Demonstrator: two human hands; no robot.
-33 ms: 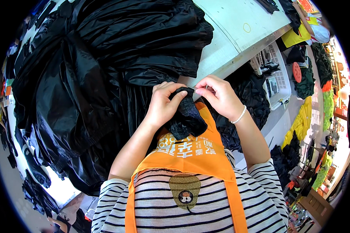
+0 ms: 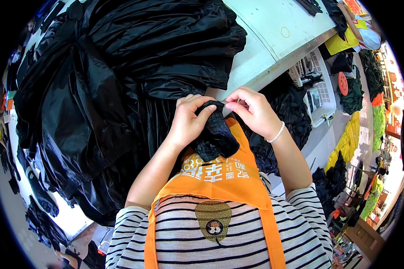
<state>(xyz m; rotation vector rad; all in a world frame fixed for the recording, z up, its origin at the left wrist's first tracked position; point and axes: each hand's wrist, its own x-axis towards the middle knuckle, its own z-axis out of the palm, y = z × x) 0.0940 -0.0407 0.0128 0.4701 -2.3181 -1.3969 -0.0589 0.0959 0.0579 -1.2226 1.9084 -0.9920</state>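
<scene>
At frame centre, over the orange apron (image 2: 220, 179), left hand (image 2: 188, 121) and right hand (image 2: 251, 110) pinching a small black fabric piece (image 2: 216, 134) at its top edge, long axis 12-to-6, hanging toward 6, black garment heap (image 2: 121, 76) at 10 o'clock.

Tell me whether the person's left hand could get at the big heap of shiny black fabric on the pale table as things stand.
Probably yes. The left hand is beside the heap of shiny black fabric with nothing between them, but it is gripping a small black fabric piece together with the right hand.
</scene>
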